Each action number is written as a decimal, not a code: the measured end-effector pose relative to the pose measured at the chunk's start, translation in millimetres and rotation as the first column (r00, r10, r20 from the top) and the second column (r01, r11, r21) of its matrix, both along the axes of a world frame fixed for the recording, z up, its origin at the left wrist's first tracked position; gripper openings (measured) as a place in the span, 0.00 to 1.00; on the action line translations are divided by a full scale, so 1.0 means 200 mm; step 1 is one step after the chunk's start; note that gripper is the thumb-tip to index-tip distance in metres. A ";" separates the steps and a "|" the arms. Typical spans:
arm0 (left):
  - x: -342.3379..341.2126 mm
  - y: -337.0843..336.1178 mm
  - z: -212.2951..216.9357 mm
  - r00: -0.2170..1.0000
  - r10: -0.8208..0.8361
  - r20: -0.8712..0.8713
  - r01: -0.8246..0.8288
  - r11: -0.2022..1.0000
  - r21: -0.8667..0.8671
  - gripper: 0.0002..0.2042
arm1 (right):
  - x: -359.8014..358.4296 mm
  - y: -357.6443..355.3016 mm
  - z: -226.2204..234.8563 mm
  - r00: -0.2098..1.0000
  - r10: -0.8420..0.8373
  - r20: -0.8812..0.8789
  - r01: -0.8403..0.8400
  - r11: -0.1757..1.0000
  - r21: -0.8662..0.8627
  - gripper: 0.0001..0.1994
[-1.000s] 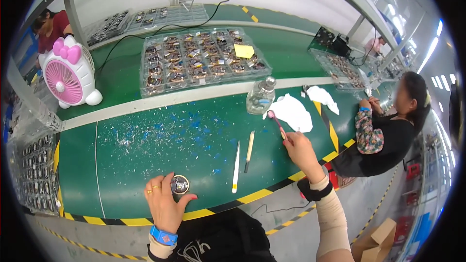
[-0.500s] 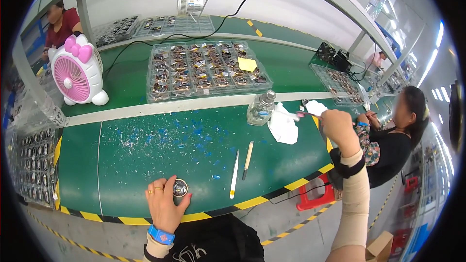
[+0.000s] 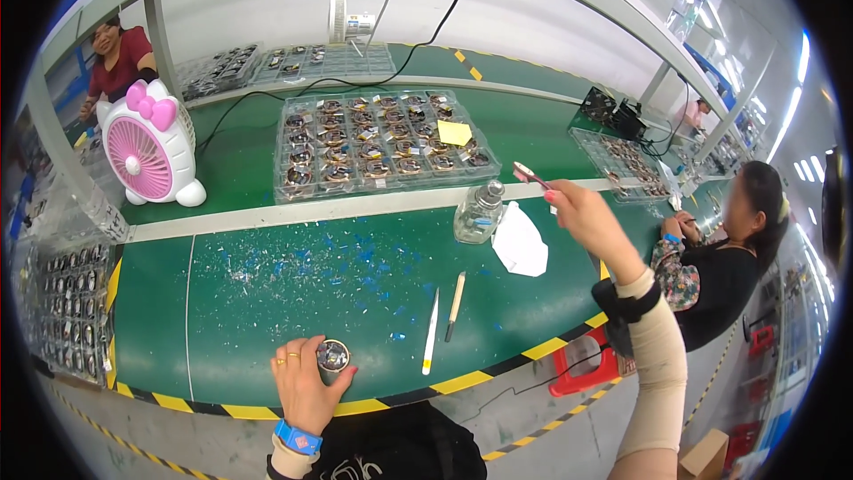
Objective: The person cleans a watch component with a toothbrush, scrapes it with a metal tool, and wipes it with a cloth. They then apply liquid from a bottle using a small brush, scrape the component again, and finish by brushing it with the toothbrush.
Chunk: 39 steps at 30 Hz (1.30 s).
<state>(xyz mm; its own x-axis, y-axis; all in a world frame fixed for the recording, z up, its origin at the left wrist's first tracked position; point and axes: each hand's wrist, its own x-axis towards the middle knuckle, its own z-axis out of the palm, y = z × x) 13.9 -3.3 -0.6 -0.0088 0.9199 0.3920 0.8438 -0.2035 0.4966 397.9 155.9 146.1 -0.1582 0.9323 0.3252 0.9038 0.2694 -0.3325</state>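
Right hand (image 3: 582,213) has swung up and left in the frame since the earlier shot, taking the pink-handled brush (image 3: 531,176) from beside the glass jar (image 3: 481,213) to above and right of its lid; left hand (image 3: 306,387) has barely shifted.

Round part (image 3: 333,355) with a pale rim: lower centre-left, at the near table edge, face up. Left hand curls around it, index finger at its left, thumb at its lower right, gripping the rim. Right fingers are closed on the brush handle, held up clear of the table.

Key relation: part lies down and left of the brush, well apart, most of the work surface between. Brush's long axis slants from head at upper left to grip at lower right; bristle direction too small to tell. Left hand touches the part; right one is far off.

Between the hands: white pointed tool (image 3: 431,338) and tan stick (image 3: 456,302), near-parallel. White cloth or paper (image 3: 521,244) just right of and below the jar. Blue and white scraps (image 3: 346,253) centre-left on the green table (image 3: 249,320). Further out: clear tray (image 3: 400,185) of parts upper centre, pink fan (image 3: 142,151) upper left, seated co-worker (image 3: 711,258) at right.
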 end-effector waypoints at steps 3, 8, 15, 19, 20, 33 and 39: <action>0.01 0.00 0.00 1.000 0.016 -0.001 -0.016 1.000 0.016 0.32 | -0.08 0.01 -0.07 0.998 -0.054 0.028 0.053 0.998 0.027 0.10; -0.01 -0.02 -0.01 0.999 0.040 -0.028 -0.041 0.999 -0.034 0.30 | -0.10 0.07 -0.22 0.992 0.043 0.121 -0.050 0.997 0.057 0.11; 0.00 0.01 0.01 1.000 0.014 -0.009 -0.014 1.000 -0.006 0.29 | -0.03 0.09 -0.25 0.996 -0.032 0.083 0.019 0.989 0.147 0.11; 0.01 0.02 0.01 0.999 0.044 0.028 -0.043 0.999 -0.033 0.29 | -0.04 0.11 -0.27 0.998 -0.003 0.064 -0.003 0.996 0.093 0.10; 0.00 0.02 0.01 0.998 0.060 0.025 -0.059 0.997 -0.039 0.29 | -0.05 0.12 -0.28 0.997 -0.015 0.071 0.009 0.996 0.087 0.10; -0.03 -0.01 0.03 0.998 -0.009 0.066 0.013 0.998 -0.055 0.29 | -0.48 -0.17 -0.17 0.918 0.396 -0.016 -0.394 0.916 0.072 0.05; -0.05 0.03 0.01 0.989 -0.091 0.120 0.099 0.993 -0.069 0.30 | -0.89 -0.29 -0.38 0.633 0.761 0.144 -0.737 0.649 -0.188 0.07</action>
<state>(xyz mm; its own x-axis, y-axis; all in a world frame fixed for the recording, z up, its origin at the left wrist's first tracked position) 4.9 3.0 1.6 0.0383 0.9454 0.3236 0.7579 -0.2386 0.6072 220.3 97.1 69.5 -0.8644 0.4888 0.1180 0.4520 0.8581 -0.2437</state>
